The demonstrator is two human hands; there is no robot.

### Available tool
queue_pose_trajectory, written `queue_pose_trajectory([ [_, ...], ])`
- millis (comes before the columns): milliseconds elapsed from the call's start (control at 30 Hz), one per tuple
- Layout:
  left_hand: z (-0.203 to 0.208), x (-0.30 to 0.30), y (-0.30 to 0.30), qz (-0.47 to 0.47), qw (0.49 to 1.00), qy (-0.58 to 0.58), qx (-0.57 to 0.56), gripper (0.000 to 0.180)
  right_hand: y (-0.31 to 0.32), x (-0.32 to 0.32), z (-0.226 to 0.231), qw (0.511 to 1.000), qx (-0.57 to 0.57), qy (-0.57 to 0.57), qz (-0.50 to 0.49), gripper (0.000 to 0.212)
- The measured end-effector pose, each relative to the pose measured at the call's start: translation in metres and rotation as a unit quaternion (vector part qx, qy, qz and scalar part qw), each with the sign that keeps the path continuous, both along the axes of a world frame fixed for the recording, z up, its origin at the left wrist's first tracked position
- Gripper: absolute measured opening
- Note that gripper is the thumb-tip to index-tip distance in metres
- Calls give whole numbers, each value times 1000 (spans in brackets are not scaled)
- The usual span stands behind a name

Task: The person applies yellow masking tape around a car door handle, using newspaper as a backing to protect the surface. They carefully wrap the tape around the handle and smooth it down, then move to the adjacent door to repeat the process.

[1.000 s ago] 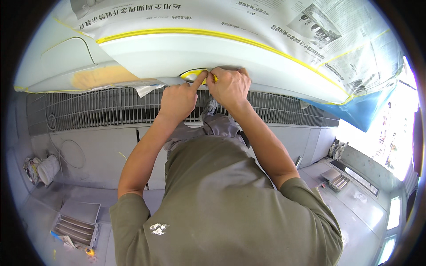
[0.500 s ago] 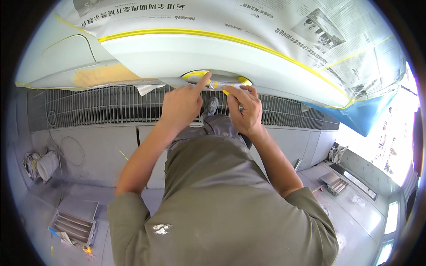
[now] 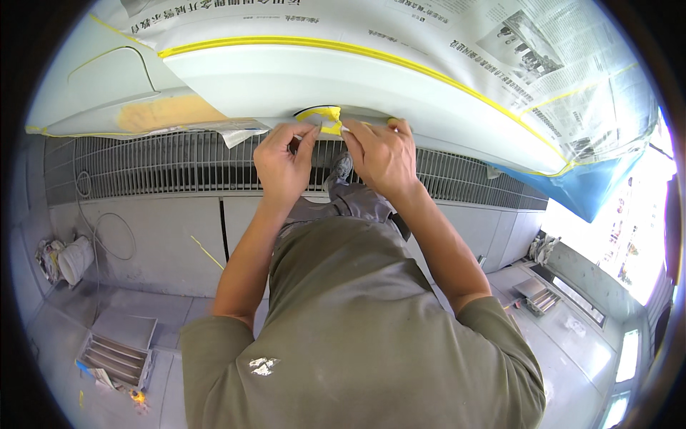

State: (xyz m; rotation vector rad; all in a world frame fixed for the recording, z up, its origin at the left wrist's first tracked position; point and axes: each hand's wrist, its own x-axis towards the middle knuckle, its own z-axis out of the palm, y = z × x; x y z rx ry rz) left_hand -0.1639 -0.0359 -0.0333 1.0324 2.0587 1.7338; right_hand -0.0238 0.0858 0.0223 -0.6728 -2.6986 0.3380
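A strip of yellow masking tape (image 3: 331, 129) lies between my hands, at the lower edge of a pale car panel (image 3: 300, 84). My left hand (image 3: 284, 163) is closed, thumb and forefinger pinched at the tape's left end. My right hand (image 3: 384, 156) pinches its right end, the other fingers curled against the panel edge. Just above, more yellow tape covers the left part of a dark-rimmed oval recess (image 3: 309, 111). My fingers hide most of the recess's right part.
Newspaper sheets (image 3: 400, 36), edged with yellow tape, cover the panel's upper part. Blue plastic film (image 3: 589, 189) hangs at the right. A floor grating (image 3: 179, 168) runs below the panel. A thin hose (image 3: 133, 243) and a white bucket-like container (image 3: 74, 262) are at left.
My left hand has gone from a pointing forefinger on the recess to a pinch lower left. My right hand has moved slightly left, and the tape now spans between both hands.
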Motion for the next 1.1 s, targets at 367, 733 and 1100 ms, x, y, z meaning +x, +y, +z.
queue_pose_trajectory([
  [367, -19, 1, 24, 119, 989, 81, -14, 8, 8, -30, -27, 995, 19, -9, -101, 13],
  [733, -33, 0, 7, 71, 964, 248, -60, 42, 12, -29, -24, 996, 47, -7, -75, 11],
  [1100, -30, -4, 2, -41, 934, 345, -79, 66, 20, -19, -23, 997, 34, -8, -73, 11],
])
